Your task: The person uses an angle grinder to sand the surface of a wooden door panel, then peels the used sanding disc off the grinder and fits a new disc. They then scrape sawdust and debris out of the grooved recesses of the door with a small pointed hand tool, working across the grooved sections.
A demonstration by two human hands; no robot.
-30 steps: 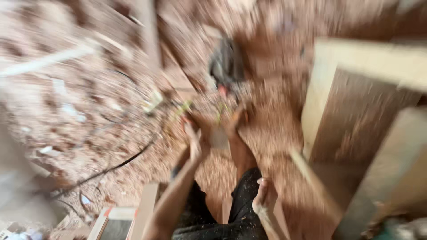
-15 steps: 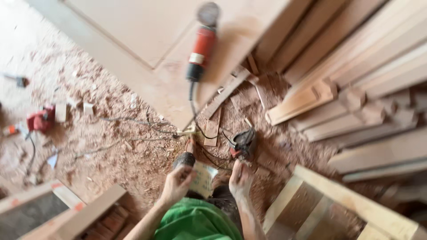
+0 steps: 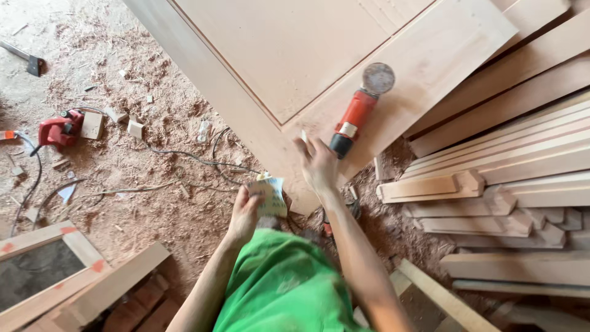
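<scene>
Two hands, one door, one tool: bare hands at work above a sawdust floor, listed from largest item to smallest.
Door: large pale wooden panelled door [image 3: 295, 55] lying flat, its corner pointing toward the person.
Timber stack: long light-coloured planks and moulded rails [image 3: 504, 166] piled to the right of the door.
Frame: wooden frame with red marks [image 3: 49, 270] at lower left, well apart from the hands.
Sander: orange-bodied power tool with a round grey disc [image 3: 359, 110] resting on the door's lower rail, just beyond the right fingertips.
Red tool: small red power tool [image 3: 58, 130] with a dark cord on the floor, far left.
Right hand: right hand [image 3: 318, 165] stretched forward, fingers spread and empty, near the sander's black rear end; contact cannot be confirmed.
Left hand: left hand [image 3: 246, 209] closed around a folded sheet of pale sandpaper [image 3: 270, 195], held at the door's corner.
Technique: in my judgement, seize the sander body firmly behind the disc, keeping the cord untangled and the sheet away from the disc.
Change: half a second ago both hands were low near the floor; the right has since risen toward the sander.
</scene>
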